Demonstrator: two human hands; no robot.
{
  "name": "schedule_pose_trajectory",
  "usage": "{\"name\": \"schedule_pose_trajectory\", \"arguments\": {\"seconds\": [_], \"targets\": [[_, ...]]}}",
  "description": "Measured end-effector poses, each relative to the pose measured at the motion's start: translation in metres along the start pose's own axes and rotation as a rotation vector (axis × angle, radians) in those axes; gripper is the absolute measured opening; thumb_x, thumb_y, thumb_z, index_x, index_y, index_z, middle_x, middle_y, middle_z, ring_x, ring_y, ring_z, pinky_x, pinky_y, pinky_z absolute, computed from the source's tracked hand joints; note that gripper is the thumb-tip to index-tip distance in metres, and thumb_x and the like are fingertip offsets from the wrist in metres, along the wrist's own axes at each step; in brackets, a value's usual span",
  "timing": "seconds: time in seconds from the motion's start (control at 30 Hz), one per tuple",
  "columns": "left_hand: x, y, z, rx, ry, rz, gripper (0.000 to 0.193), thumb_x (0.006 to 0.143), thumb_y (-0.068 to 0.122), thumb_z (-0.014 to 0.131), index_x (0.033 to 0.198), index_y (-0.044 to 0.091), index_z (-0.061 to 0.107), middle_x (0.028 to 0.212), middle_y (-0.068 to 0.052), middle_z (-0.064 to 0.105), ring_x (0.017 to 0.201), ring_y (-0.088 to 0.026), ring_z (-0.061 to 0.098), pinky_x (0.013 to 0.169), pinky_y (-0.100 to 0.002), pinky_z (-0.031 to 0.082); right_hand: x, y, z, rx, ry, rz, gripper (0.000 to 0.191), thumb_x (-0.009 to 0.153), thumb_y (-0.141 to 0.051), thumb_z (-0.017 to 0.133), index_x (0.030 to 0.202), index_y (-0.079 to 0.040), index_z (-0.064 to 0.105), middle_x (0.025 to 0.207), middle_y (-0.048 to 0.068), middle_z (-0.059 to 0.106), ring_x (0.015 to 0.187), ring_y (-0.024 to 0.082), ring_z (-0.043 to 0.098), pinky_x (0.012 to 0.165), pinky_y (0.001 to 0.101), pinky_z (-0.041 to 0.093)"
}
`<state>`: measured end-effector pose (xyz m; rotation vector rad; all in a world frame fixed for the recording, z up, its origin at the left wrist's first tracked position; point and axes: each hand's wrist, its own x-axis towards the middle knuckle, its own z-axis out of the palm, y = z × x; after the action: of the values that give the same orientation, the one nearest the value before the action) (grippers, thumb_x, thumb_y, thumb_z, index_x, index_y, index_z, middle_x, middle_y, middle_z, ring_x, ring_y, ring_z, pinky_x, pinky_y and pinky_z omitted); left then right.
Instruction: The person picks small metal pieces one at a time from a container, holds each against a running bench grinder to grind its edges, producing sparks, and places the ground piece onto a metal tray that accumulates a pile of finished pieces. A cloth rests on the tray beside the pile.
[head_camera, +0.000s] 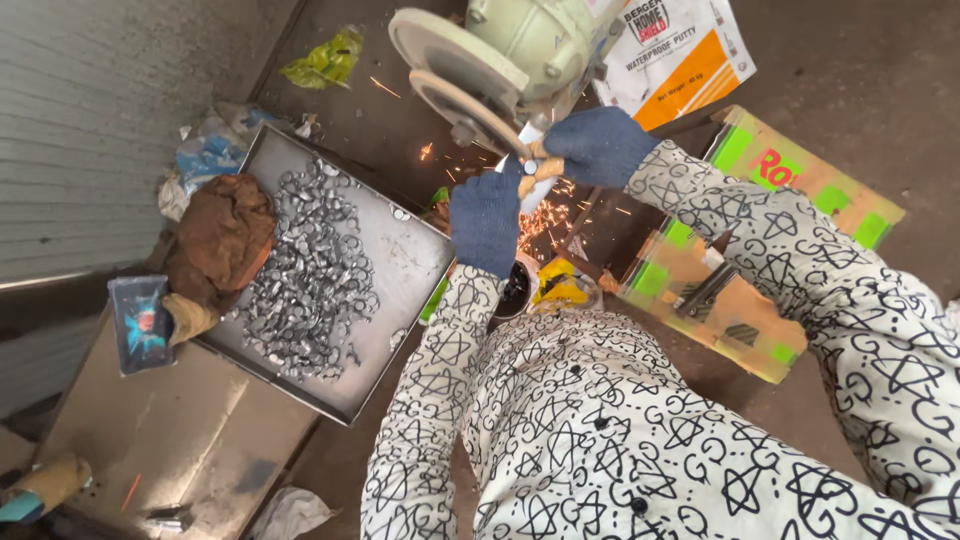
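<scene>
Both hands wear dark blue gloves. The left hand (487, 220) and the right hand (598, 146) are closed together on a small metal piece (527, 168), pinching it against the grinding wheel (462, 106), where orange sparks (540, 215) fly down. To the left, a metal tray (405, 262) holds many small grey metal parts (310, 275) beside a brown cloth (222, 240).

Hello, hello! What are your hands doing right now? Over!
Left hand and right hand, both gloved, pinch a small metal piece against the grinding wheel. Sparks fly. Tray of metal bits sits beside, clear.
</scene>
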<state>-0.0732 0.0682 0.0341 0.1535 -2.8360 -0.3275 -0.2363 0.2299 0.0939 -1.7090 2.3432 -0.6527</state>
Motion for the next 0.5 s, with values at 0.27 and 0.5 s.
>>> {"name": "schedule_pose_trajectory", "arguments": {"seconds": [0.27,0.5], "targets": [[-0.032,-0.001,-0.021,-0.529,0.044,0.094,0.057,0.077,0.028,0.074,0.129,0.009,0.063,0.110,-0.014,0.068,0.104,-0.034,0.064,0.086,-0.048,0.049,-0.079,-0.100,0.096,1.465,0.556,0.609,0.035,0.114,-0.033,0.055,0.107,-0.001,0.063,0.106,0.012,0.068,0.092,0.018,0.061,0.085,0.0329,0.053],[-0.024,-0.081,-0.013,-0.021,0.131,-0.803,0.066,0.087,0.028,0.070,0.143,-0.001,0.051,0.134,-0.023,0.064,0.100,-0.040,0.067,0.081,-0.049,0.055,-0.102,-0.135,0.179,0.510,-0.057,1.033,0.054,0.094,-0.042,0.072,0.128,0.000,0.063,0.113,0.018,0.071,0.101,0.025,0.067,0.088,0.0359,0.051]]}}
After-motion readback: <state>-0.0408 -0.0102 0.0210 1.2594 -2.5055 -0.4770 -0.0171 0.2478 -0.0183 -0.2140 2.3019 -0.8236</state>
